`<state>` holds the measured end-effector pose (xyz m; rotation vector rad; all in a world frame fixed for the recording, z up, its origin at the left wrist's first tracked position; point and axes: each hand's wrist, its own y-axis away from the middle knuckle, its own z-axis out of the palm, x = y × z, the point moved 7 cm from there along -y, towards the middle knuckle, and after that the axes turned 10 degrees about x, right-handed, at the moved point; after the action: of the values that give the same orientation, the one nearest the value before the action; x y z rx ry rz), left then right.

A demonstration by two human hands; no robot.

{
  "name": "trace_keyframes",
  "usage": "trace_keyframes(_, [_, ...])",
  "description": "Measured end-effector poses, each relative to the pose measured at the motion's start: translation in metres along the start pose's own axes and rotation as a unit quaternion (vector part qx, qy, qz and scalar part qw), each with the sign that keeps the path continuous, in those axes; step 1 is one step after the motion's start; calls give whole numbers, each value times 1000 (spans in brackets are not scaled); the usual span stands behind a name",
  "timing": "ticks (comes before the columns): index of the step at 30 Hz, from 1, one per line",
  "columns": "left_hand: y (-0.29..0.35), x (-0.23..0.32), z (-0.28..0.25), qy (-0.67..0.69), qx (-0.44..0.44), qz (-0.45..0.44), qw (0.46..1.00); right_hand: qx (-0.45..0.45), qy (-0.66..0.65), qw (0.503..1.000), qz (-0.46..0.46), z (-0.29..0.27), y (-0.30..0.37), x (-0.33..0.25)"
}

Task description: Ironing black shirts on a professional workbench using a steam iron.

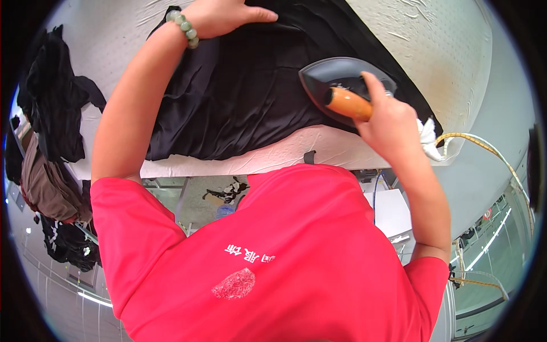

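A black garment (245,85) lies spread over the pale padded ironing table (456,57), with creases along its near edge. My right hand (390,122) is closed round the orange-brown handle (348,104) of an iron (319,77). The iron's dark soleplate rests on the right part of the garment, its tip turned toward the left. At the far left of the cloth is my left hand (219,17), thumb stretched out over the fabric and nothing seen in its grasp. The upper frame edge cuts off its other fingers. Green beads (183,25) circle that wrist.
A yellow-and-white hose (484,142) runs from near the iron off to the right, past a bunched white cloth (428,139). Black clothing (54,91) and a brown garment (54,182) hang at the left. Black scraps (228,190) lie on the floor below.
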<state>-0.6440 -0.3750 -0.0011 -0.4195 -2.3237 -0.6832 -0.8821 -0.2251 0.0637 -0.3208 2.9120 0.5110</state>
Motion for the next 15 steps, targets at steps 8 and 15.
trace_keyframes(8, [-24, 8, -12, 1, 32, 85, 996, 20, -55, 995, -75, 28, -51, -123])
trace_keyframes(15, [-30, 7, -24, 6, 14, 87, 996, 64, -80, 987, -123, 25, -68, -173])
